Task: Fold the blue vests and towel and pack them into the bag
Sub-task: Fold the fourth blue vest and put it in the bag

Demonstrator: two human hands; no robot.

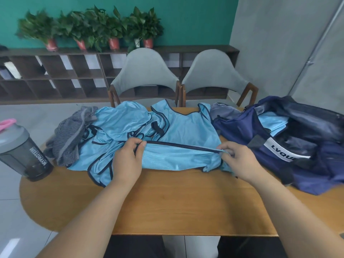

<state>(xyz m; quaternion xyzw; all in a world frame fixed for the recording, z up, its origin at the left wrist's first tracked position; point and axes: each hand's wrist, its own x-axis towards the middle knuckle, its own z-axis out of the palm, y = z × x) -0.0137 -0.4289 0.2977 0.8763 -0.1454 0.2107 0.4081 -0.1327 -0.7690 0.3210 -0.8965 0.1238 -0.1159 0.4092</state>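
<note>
A light blue vest (186, 131) with dark trim lies spread on the wooden table (167, 202), its lower part doubled up over itself. My left hand (128, 159) pinches the dark-trimmed hem at its left end. My right hand (240, 161) pinches the same hem at its right end. More blue vests (119, 121) lie crumpled behind and to the left. A grey striped towel (72, 135) sits bunched at the far left of the pile. The navy bag (290, 146) stands open on the right, with folded blue vests (273, 123) inside.
A grey shaker bottle (24, 151) with a pink loop stands at the table's left edge. Two grey chairs (147, 75) are pushed in behind the table. A dark shelf unit with potted plants (89, 28) runs along the green wall.
</note>
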